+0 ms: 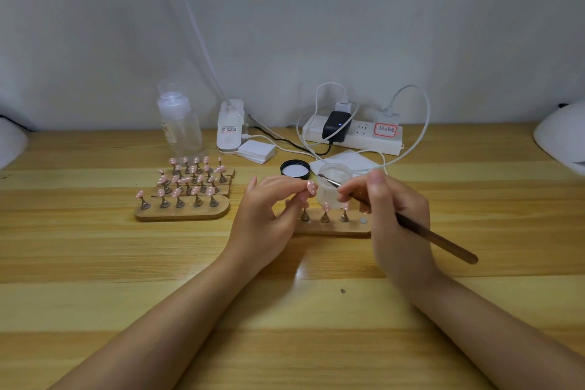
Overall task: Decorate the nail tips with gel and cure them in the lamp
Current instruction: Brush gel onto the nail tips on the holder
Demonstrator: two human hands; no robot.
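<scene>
While the wooden table (95, 263) bears the open gel jar (335, 184), the right hand (395, 215) grips a brush (427, 233) dipped there and the left hand (269, 209) pinches a pink nail tip (312, 188), probably light, slippery, best held by its edges.

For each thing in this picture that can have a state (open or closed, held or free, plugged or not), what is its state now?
Gel jar: open, lid off.
Black lid: on the table, inside facing up.
Brush: held in the right hand, tip over the jar.
Pink nail tip: pinched by the left hand.
Wooden holder: three tips standing, one spot free.
Black adapter: plugged into the power strip, light on.
Clear bottle: upright, closed.
</scene>
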